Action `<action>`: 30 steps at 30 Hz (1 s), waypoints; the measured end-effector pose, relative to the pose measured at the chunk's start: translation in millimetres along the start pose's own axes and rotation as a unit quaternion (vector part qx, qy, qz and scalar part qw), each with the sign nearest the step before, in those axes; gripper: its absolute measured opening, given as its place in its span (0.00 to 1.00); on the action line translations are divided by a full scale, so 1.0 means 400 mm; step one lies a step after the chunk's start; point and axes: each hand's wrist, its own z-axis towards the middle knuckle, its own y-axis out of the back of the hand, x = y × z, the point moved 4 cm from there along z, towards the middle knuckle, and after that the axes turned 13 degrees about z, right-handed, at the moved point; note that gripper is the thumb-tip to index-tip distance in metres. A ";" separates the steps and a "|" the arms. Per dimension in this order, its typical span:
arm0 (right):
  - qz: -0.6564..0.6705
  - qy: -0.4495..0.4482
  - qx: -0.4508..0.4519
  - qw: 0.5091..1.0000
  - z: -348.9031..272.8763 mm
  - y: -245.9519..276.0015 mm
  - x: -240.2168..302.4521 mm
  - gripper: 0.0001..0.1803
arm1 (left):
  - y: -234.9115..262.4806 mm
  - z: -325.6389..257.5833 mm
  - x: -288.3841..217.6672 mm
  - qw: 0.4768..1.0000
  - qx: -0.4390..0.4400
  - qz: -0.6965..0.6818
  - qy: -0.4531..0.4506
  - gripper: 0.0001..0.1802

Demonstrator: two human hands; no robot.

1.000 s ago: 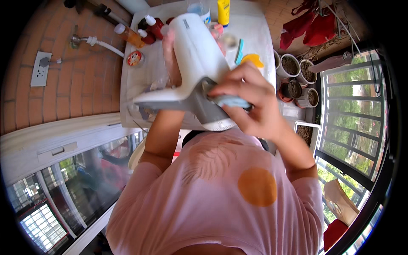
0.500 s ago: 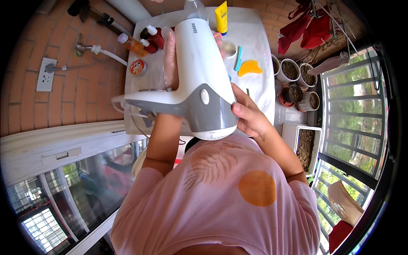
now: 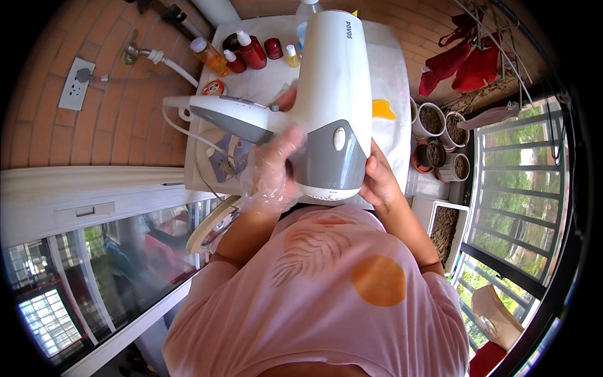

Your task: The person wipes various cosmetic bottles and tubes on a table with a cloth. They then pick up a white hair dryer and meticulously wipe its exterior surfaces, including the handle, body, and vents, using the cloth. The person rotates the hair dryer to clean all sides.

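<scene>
A large white and grey hair dryer (image 3: 333, 94) is held up before my chest, its barrel pointing away and its handle (image 3: 232, 113) sticking out to the left. My left hand (image 3: 276, 166), in a clear plastic glove, closes round the base of the handle, thumb on the near side. Some of its fingers show beyond the handle. My bare right hand (image 3: 381, 179) grips the right side of the rear housing, its far fingertips hidden behind. A pale cord (image 3: 179, 129) loops from the handle end down to the left.
On the white-covered table (image 3: 392, 75) stand red bottles (image 3: 252, 51), an amber bottle (image 3: 210, 56), a small yellow vial (image 3: 292, 56) and a clear bottle (image 3: 308, 12). A yellow scraping plate (image 3: 382, 110) lies right of the dryer. Soil pots (image 3: 430, 119) line the right; a round-framed mirror (image 3: 217, 223) is at lower left.
The hair dryer has shifted right and stands straighter. My left hand has moved from along the barrel's far left side to the handle base. My right hand keeps its hold.
</scene>
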 end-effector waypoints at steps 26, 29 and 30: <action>-0.708 0.328 0.154 0.606 0.028 -0.291 0.099 0.16 | -0.002 0.006 -0.082 0.951 -0.172 0.191 -0.173 0.29; -0.692 0.368 0.042 0.620 0.034 -0.263 0.129 0.16 | 0.000 0.009 -0.081 0.956 -0.184 0.155 -0.167 0.30; -0.688 0.373 0.040 0.621 0.038 -0.260 0.132 0.17 | -0.002 0.011 -0.080 0.960 -0.185 0.136 -0.163 0.30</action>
